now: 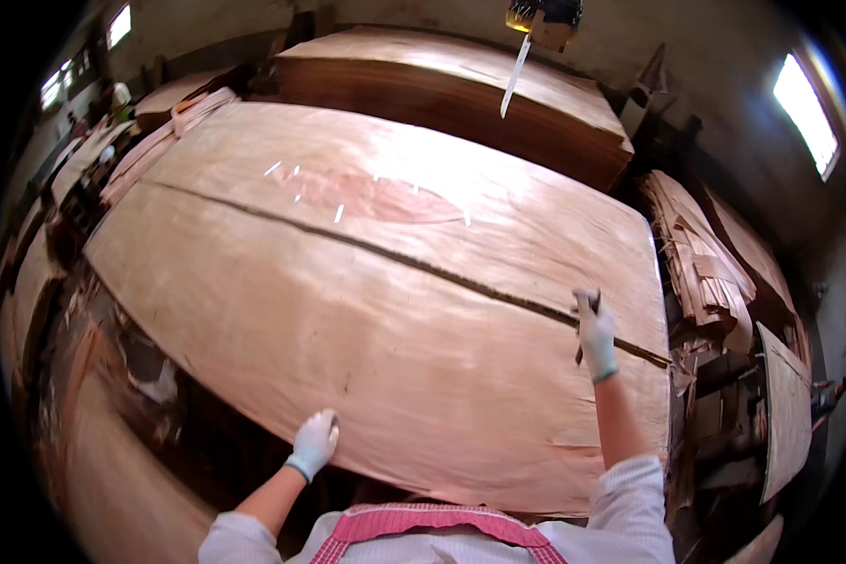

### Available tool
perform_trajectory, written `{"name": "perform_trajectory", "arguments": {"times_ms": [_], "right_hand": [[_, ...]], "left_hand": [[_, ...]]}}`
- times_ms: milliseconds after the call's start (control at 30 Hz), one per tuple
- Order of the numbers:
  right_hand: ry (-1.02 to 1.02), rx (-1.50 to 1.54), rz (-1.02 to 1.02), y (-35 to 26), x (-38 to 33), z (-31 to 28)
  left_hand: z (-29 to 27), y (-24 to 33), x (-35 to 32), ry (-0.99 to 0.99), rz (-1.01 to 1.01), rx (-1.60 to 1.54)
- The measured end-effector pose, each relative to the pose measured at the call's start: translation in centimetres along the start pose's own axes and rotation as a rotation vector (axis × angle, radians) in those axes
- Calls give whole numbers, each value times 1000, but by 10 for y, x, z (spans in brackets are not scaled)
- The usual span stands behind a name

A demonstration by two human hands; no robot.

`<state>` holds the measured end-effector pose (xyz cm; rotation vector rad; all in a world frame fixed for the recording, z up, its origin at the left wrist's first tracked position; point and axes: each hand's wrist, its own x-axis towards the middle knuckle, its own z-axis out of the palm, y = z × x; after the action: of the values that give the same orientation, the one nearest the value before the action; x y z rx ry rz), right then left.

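From where I stand, a broad, pale pinkish-tan sheet surface of thin wood (348, 320) spreads out before the worker, reaching from the near edge by the body to the far side. A long, narrow, dark line (414, 264) crosses it from far left to near right; I can't tell whether it is a gap or a strip lying there.

The right hand (596, 334), in a white glove with a teal cuff, is closed around a slim, dark, stick-like tool (579, 357), over the right part of that line. The left hand (315, 439), gloved alike, is at the near edge, left of the body, its fingers curled in tight; whether it pinches anything I cannot tell.

Toward the far side, an oval, reddish wood patch (376, 199) shows in the surface, with short white strips (339, 213) around it. Beyond stands a thick, brown stack of wood sheets (461, 103), and to the right lie loose, layered bundles of pinkish wood sheets (700, 258).
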<state>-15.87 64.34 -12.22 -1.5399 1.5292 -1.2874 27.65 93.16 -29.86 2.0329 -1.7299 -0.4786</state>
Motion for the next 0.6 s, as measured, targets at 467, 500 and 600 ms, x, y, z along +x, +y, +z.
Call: {"name": "perform_trajectory", "arguments": {"times_ms": [467,500,600], "right_hand": [[231,228,-143,-189,344,235],[217,235,-97,-191,340,249],[181,326,-244,-143,335,258]], "left_hand": [[-168,27,190,99,227,-404],[-171,25,202,90,257,-372],[-165,34,258,10,284,-328]]}}
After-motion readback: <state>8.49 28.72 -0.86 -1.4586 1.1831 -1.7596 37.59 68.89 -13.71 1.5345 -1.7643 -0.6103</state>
